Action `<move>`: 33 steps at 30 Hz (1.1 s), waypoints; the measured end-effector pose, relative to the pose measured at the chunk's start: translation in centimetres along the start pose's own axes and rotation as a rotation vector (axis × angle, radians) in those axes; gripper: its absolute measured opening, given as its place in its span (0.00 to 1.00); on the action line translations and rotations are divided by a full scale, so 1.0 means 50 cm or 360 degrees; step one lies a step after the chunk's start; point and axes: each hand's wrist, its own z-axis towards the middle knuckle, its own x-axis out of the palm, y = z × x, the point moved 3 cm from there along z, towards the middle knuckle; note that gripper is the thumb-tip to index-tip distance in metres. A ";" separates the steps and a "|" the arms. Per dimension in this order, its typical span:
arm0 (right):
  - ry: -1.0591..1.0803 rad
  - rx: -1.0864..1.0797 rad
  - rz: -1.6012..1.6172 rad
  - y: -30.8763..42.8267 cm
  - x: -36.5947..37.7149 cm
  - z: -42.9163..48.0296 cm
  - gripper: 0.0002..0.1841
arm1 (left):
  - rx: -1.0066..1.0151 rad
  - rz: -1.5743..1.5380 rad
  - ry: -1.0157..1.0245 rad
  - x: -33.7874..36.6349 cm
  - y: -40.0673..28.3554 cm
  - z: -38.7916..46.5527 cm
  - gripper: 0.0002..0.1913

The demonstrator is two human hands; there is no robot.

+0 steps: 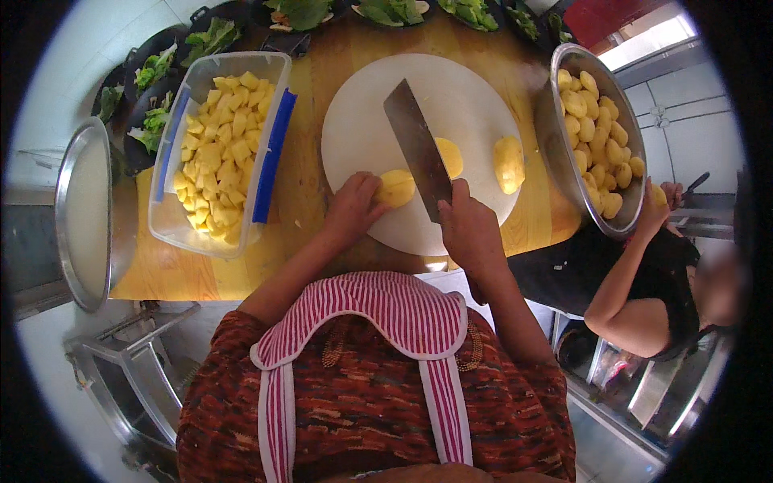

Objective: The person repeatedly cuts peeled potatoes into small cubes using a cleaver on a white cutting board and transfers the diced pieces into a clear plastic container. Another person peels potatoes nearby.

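On a round white cutting board (362, 108), my left hand (355, 204) holds a peeled potato piece (397, 188) by its left end. A dark line runs along the top of that piece. My right hand (472, 226) grips the handle of a cleaver (416, 142), whose broad blade slants up and to the left just right of the piece. Partly behind the blade lies another cut potato piece (449, 157), its flat face showing. A whole peeled potato (509, 165) rests near the board's right edge.
To the left stands a clear plastic box (158, 211) of potato chunks, beside a metal basin (109, 229) of cloudy liquid. At right, a steel bowl (552, 157) holds several peeled potatoes; a person (640, 302) beside it handles a potato. Dark bowls of greens (302, 12) line the back.
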 end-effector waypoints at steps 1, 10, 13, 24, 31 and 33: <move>0.0036 0.0006 -0.0050 0.003 0.006 0.005 0.11 | -0.0013 -0.0006 0.0001 0.002 0.004 -0.001 0.24; 0.0150 0.0065 -0.0152 0.015 0.096 0.056 0.10 | 0.0107 0.0061 -0.0129 0.017 0.013 -0.005 0.23; 0.0090 0.0037 -0.0147 0.029 0.053 0.057 0.09 | 0.0140 0.0002 -0.0197 0.022 0.023 -0.010 0.21; 0.0117 0.0014 -0.0069 0.052 0.123 0.089 0.11 | 0.0263 -0.0013 -0.0204 0.025 0.043 -0.015 0.19; -0.0127 0.0245 0.1054 -0.011 -0.065 0.034 0.10 | 0.0196 0.0139 -0.0239 -0.003 0.006 0.002 0.33; -0.0174 0.0429 0.1097 -0.038 -0.073 0.003 0.11 | 0.0256 0.0288 -0.0289 0.001 -0.016 0.022 0.37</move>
